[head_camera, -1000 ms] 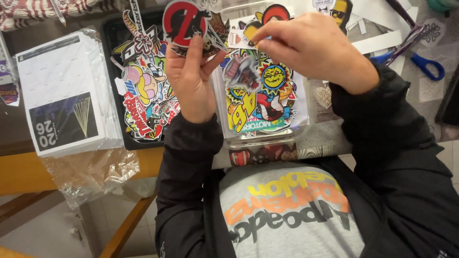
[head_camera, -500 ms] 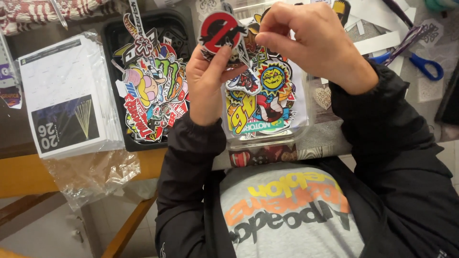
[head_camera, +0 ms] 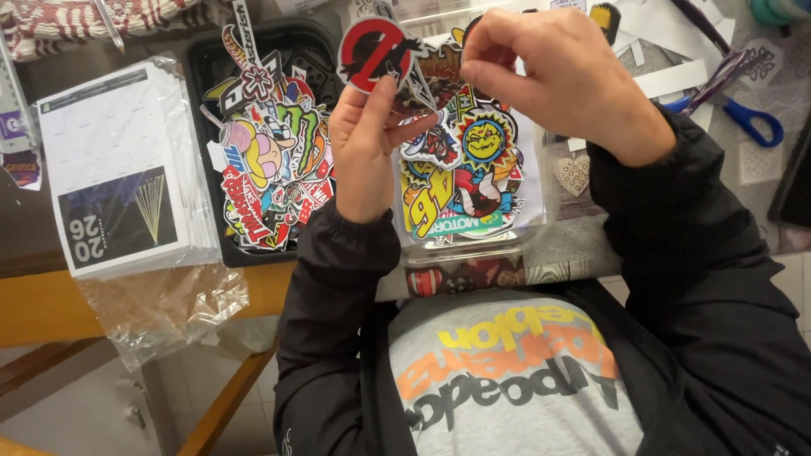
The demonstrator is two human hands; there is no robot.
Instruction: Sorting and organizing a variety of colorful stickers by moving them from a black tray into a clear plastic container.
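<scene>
left hand (head_camera: 365, 143) pinching red round sticker (head_camera: 374, 54) | right hand (head_camera: 564, 78) fingers closed at sticker's right edge | above clear box (head_camera: 541, 211) of stickers | black tray (head_camera: 201, 59) left

Left of the black sticker tray (head_camera: 201, 59): a plastic-wrapped white booklet stack (head_camera: 118, 160); right, a clear sticker-filled box (head_camera: 532, 194).

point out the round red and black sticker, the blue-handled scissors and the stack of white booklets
round red and black sticker (head_camera: 376, 52), head view, its red centre
blue-handled scissors (head_camera: 754, 121), head view, blue handle loop
stack of white booklets (head_camera: 110, 135), head view, white top cover
</scene>
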